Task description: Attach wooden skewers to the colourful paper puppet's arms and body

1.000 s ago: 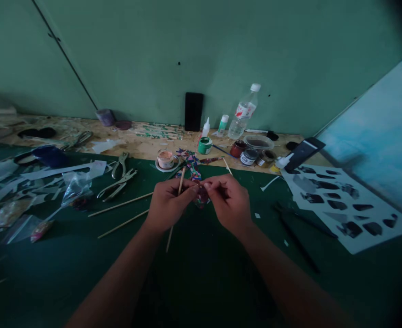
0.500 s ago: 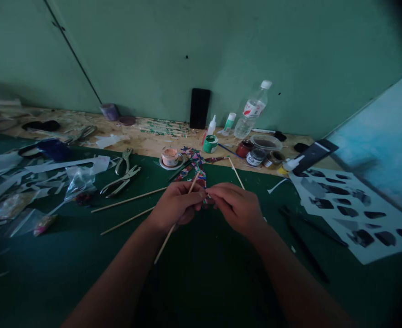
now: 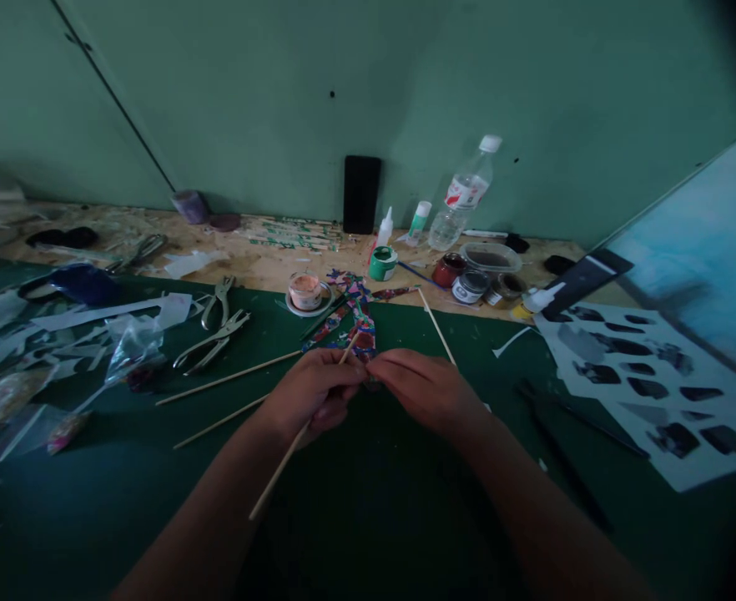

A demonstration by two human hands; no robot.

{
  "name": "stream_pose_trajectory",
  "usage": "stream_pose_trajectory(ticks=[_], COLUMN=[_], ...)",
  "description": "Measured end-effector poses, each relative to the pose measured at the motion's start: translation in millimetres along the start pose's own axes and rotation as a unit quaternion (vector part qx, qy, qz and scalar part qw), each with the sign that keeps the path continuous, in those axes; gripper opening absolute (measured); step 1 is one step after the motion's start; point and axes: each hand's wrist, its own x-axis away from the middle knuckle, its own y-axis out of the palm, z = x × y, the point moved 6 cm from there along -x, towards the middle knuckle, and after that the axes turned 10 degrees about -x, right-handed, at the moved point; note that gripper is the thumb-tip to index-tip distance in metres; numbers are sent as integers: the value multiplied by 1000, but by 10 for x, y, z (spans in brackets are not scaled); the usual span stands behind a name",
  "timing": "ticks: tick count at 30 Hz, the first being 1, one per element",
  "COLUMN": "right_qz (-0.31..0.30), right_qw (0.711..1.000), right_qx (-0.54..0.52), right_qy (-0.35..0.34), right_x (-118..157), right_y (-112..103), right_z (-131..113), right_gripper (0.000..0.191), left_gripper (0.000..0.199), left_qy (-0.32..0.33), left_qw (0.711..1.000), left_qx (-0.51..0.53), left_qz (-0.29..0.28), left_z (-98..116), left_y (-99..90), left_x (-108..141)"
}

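Note:
My left hand (image 3: 311,392) is closed round a thin wooden stick (image 3: 279,482), which slants from lower left up past the thumb. Its fingertips meet those of my right hand (image 3: 427,388), whose fingers are pinched together; whatever lies between them is too small or hidden to make out. Just beyond both hands lies a flat, multicoloured figure (image 3: 361,310) with limb-like strips, its near end partly covered by my fingers. A second wooden stick (image 3: 436,325) runs from the tip of its right strip. Two more sticks, an upper one (image 3: 230,377) and a lower one (image 3: 221,420), lie left of my left hand.
Behind the figure stand an orange paint jar (image 3: 305,292), a green paint jar (image 3: 383,264), more jars and a plastic bottle (image 3: 465,196). Pliers (image 3: 214,340), paper scraps and bags lie left. At right are black-handled tools (image 3: 556,442) and a printed sheet (image 3: 649,376).
The held stick has tilted flatter, its lower end shifting left and down. My hands stay fingertip to fingertip, slightly lower in view, and more of the figure shows. The view has shifted slightly.

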Motion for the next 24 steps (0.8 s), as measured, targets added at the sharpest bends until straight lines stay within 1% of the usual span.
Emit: stream_pose_trajectory(ticks=[3,8,11,15,18,21,24], right_qz=[7,10,20,19,19,18,20], right_qw=[1000,1000,1000,1000,1000,999,998], right_qx=[4,2,-8,-11,3,27,55], right_qy=[3,16,4,-3,-11,-26,-35], right_x=[26,31,23,46,58,34,-4], right_y=[23,35,11,4,-4,-10,-12], right_z=[-13,-24,-42,-51,-65,-94,-122], right_gripper=[26,25,30,34,31,24,18], left_gripper=[18,21,18,20,22,26,26], left_qy=[-3,-5,-3,-18,-27,-23,-22], left_qw=[1000,1000,1000,1000,1000,999,999], left_qx=[2,-8,-1,11,-4,-29,-39], left_qz=[-5,11,10,3,11,22,17], left_z=[12,27,30,25,21,15,7], left_y=[4,-3,-19,-31,-39,-51,-51], left_x=[24,52,60,74,78,66,48])
